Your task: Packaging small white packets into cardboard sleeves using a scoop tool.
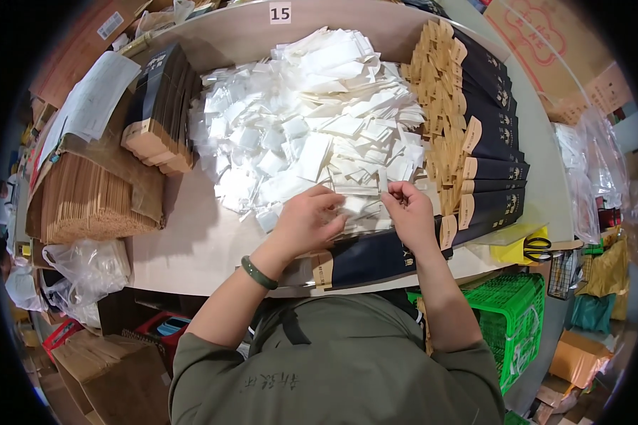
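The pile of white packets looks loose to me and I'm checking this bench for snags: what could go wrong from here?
1. The white packets are heaped loosely; both hands, left hand and right hand, work at its near edge, so packets might slide toward the table edge.
2. The dark sleeve under the hands overhangs that edge and could slip off.
3. The scissors lie near the table's corner and might get knocked down.

White packets (312,127) looked like glossy plastic film; dark sleeves (493,134) seemed matt paper; the tabletop (191,244) was smooth, pale.
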